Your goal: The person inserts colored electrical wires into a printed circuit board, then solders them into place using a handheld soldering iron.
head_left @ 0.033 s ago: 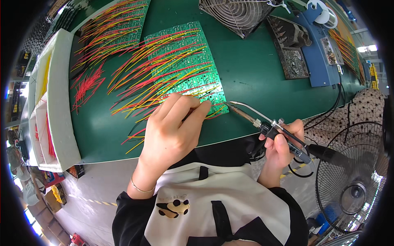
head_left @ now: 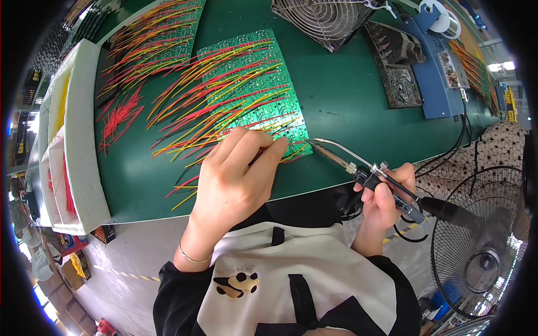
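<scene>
A green circuit board panel (head_left: 252,67) lies on the bench, with rows of red, yellow and black wires (head_left: 190,106) running off its left side. Over its near end, my left hand (head_left: 238,168) is closed in a pinch on what looks like a wire, whose held end is mostly hidden by the fingers. My right hand (head_left: 386,193) grips a soldering iron (head_left: 367,178) with a thin solder feed tube (head_left: 347,151) along it. The iron's tip meets the panel's near right corner, close to the left fingertips.
At left stand a white foam bin (head_left: 84,140) of wires and a pile of loose red wires (head_left: 119,119). A second wired panel (head_left: 174,39) lies far left. Farther back are a caged fan (head_left: 325,19), a black tray (head_left: 400,84) and a blue solder feeder (head_left: 434,73). A round fan (head_left: 482,263) stands right.
</scene>
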Available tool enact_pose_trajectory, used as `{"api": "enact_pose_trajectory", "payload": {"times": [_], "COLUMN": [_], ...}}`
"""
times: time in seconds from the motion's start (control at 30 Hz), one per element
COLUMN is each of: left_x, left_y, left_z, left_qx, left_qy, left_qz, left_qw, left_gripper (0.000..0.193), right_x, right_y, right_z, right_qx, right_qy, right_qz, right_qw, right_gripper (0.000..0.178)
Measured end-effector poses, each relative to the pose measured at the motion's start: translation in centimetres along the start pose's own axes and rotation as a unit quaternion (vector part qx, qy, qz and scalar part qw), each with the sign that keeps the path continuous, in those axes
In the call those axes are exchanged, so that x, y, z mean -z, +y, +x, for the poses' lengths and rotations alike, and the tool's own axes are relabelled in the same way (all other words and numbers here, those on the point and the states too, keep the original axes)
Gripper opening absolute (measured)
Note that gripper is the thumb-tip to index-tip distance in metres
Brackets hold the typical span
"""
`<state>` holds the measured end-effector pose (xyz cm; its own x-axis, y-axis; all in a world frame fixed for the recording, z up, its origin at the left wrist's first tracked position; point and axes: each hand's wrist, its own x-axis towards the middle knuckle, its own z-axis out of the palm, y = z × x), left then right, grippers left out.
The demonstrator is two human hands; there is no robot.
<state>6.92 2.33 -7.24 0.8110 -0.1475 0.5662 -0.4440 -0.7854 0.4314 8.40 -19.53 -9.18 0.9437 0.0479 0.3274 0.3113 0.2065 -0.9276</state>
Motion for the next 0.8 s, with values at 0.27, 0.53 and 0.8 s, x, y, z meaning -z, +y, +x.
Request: {"api": "enact_pose_trajectory", "payload": {"times": [0.27, 0.53, 0.8], "left_x": [-0.19, -0.24, -0.72], "left_y": [0.01, 0.0, -0.36], "left_z": [-0.13, -0.24, -0.33], "left_qx": [-0.005, -0.004, -0.038], "left_qy": [0.004, 0.001, 0.031], "left_qz": [0.014, 0.019, 0.044], "left_qw": [1.0, 1.0, 0.998], "left_gripper": [0.028, 0.028, 0.025], "right_x": [0.07, 0.44, 0.22], "right_y": [0.16, 0.25, 0.33], "right_z": [-0.2, -0.26, -0.39], "right_qx": [-0.003, -0.003, 0.001], "right_qy": [0.036, 0.003, 0.017], "right_qz": [0.0, 0.031, 0.004], "right_qw": [0.999, 1.0, 1.0], "right_gripper": [0.018, 0.024, 0.022]}}
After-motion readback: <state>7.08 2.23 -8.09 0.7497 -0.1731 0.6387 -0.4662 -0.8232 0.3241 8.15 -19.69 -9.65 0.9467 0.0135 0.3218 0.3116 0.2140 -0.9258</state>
